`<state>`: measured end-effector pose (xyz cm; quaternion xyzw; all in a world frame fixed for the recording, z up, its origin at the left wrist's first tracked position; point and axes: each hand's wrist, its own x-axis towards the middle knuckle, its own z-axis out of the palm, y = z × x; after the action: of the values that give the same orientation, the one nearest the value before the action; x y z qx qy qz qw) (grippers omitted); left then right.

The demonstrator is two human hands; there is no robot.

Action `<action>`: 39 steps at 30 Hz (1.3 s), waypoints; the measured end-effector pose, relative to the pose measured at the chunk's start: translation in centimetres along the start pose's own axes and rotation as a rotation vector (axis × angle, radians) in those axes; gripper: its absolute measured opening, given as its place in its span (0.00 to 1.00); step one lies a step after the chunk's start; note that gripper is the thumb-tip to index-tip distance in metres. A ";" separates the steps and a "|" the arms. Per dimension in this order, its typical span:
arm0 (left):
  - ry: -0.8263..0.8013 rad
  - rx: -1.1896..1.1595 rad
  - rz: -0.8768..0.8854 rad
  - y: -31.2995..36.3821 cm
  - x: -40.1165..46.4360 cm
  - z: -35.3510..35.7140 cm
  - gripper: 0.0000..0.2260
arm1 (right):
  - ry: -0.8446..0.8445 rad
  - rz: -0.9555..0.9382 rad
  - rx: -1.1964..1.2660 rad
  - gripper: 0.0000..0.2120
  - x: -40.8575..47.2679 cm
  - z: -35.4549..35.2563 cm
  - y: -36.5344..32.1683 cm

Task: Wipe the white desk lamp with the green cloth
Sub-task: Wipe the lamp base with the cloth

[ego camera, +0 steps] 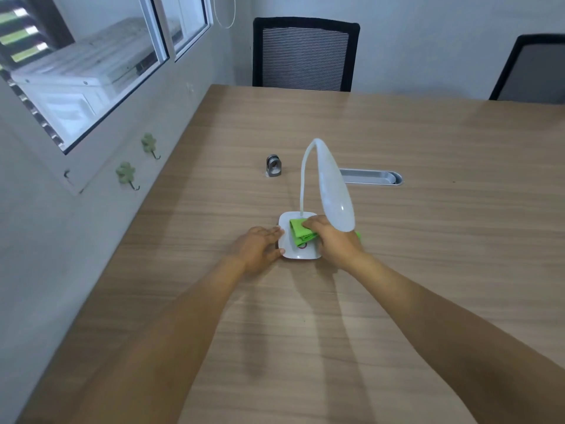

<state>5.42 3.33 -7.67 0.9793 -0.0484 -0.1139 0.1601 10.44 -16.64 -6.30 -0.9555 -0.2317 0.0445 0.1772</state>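
The white desk lamp stands mid-table, its thin neck arching up and its long head drooping toward me over the square base. A folded green cloth lies on that base under the fingers of my right hand, which presses it down. My left hand rests on the table against the base's left edge, fingers and thumb bracing it. The lamp head hides part of the cloth's right end.
A small grey metal holder stands behind and left of the lamp. A silver cable slot is set into the wooden table. Two black chairs stand at the far edge. The wall with hooks runs along the left.
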 end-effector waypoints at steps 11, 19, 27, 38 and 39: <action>-0.029 0.011 -0.040 0.1 0.2 0.0 0.28 | 0.075 -0.360 -0.124 0.21 -7.4 0.0 1.5; -0.042 0.006 -0.039 0.4 0.3 -0.3 0.28 | 0.155 -0.011 -0.042 0.24 -4.0 -1.4 0.6; -0.060 0.003 -0.049 0.5 0.1 -0.5 0.27 | -0.007 -0.154 -0.188 0.23 -7.5 -0.1 1.0; 0.188 0.077 -0.359 -8.0 -7.7 4.9 0.36 | -0.022 0.015 -0.246 0.17 -0.5 0.4 -4.3; 0.188 0.077 -0.367 -7.9 -7.9 5.2 0.36 | -0.033 -0.010 -0.267 0.18 -0.3 0.5 -4.6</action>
<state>-2.97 10.31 -13.37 0.9834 0.1418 -0.0473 0.1028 8.18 -12.80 -5.08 -0.9685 -0.2435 0.0282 0.0448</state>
